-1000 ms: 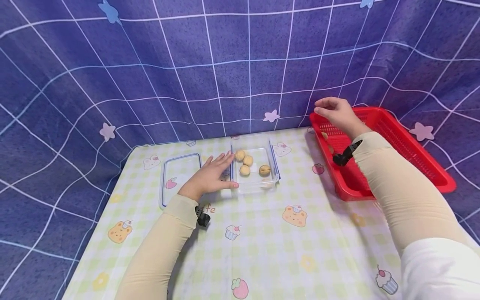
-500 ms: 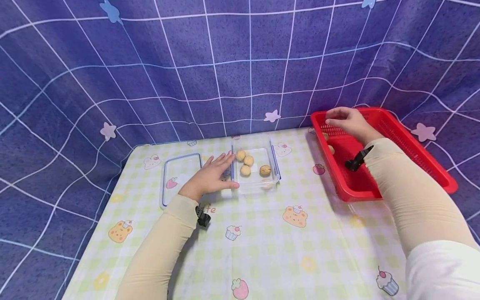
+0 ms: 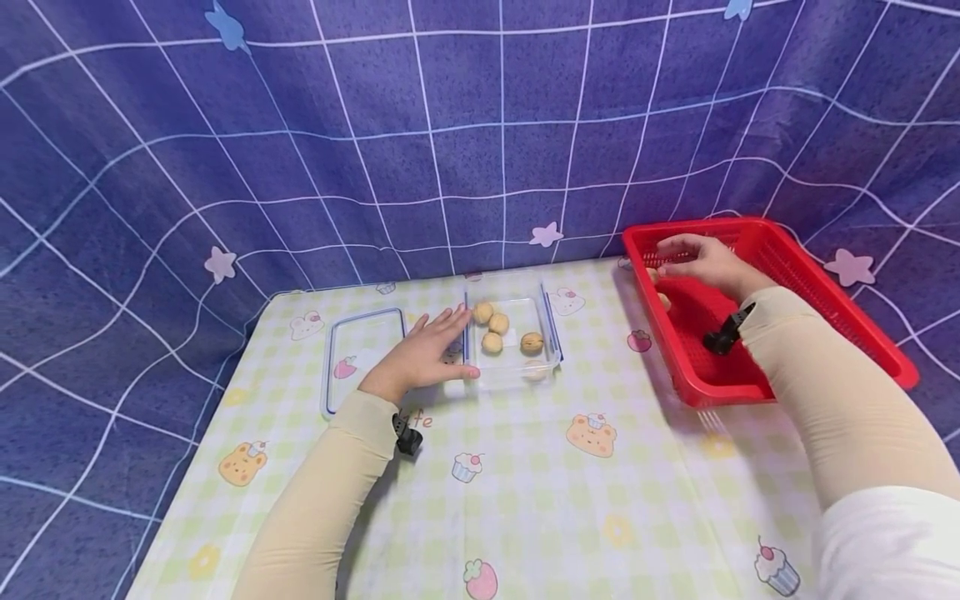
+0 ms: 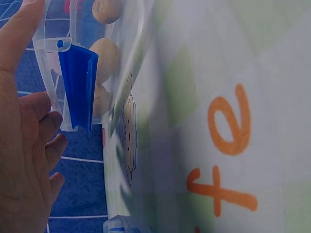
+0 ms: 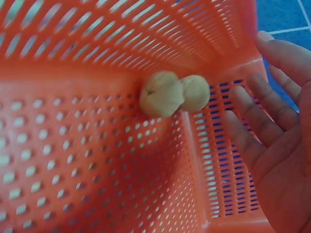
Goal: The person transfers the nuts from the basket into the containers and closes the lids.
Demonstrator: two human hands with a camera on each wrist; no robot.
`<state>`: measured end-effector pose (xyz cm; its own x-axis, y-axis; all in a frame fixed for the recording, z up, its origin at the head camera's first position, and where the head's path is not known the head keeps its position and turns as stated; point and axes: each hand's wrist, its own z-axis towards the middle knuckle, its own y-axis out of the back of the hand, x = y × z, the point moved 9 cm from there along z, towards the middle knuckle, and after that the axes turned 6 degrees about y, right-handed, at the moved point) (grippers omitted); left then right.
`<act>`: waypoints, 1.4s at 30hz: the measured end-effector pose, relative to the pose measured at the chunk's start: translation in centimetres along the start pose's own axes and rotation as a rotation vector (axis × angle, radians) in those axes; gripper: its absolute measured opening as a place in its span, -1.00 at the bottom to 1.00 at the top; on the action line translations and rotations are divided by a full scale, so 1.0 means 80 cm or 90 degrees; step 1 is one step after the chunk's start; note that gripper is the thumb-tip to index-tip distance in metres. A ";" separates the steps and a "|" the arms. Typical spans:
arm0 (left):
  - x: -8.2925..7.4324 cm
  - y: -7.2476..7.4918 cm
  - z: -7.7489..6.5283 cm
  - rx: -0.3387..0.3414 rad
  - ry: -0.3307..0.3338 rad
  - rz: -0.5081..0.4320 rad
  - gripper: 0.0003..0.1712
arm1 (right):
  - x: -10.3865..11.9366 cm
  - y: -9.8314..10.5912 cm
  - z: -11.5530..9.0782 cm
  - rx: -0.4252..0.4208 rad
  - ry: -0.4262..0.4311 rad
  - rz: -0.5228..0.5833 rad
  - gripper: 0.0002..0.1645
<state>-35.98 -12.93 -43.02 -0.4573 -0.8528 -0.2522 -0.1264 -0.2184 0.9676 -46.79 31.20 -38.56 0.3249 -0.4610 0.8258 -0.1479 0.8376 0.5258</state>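
Note:
My left hand (image 3: pixel 420 354) touches the left side of a clear plastic food container (image 3: pixel 522 313), fingers spread and thumb near its front corner. Several walnuts (image 3: pixel 492 342) lie inside it. The left wrist view shows the fingers along the wall beside a blue locking clip (image 4: pixel 80 87). On the right, my right hand (image 3: pixel 705 265) reaches into a red plastic basket (image 3: pixel 693 358) with its fingers loosely bent and nothing held. Two walnuts (image 5: pixel 163 93) sit together in the basket's corner, just off the fingertips in the right wrist view.
A clear lid (image 3: pixel 360 350) with a blue seal lies on the table left of the container, partly behind the left hand. The checked tablecloth (image 3: pixel 540 500) covers the table. A blue curtain (image 3: pixel 480 167) hangs right behind the container and basket.
My right hand has moved right and down, from over the basket's left rim to inside the basket near the walnuts. The left hand and container have stayed in place.

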 end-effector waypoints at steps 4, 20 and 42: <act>-0.001 0.000 -0.001 -0.001 -0.001 -0.009 0.29 | -0.009 -0.008 -0.004 0.028 -0.001 0.010 -0.37; -0.005 0.000 -0.001 -0.004 -0.010 -0.007 0.26 | -0.032 -0.023 -0.021 0.130 -0.008 0.104 -0.25; -0.002 0.002 -0.002 -0.004 -0.005 -0.001 0.23 | -0.052 -0.045 -0.019 0.188 0.000 0.041 -0.33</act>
<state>-35.82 -12.91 -42.83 -0.4643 -0.8486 -0.2536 -0.1215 -0.2226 0.9673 -46.22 30.54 -44.23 0.3053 -0.4102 0.8593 -0.4340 0.7433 0.5090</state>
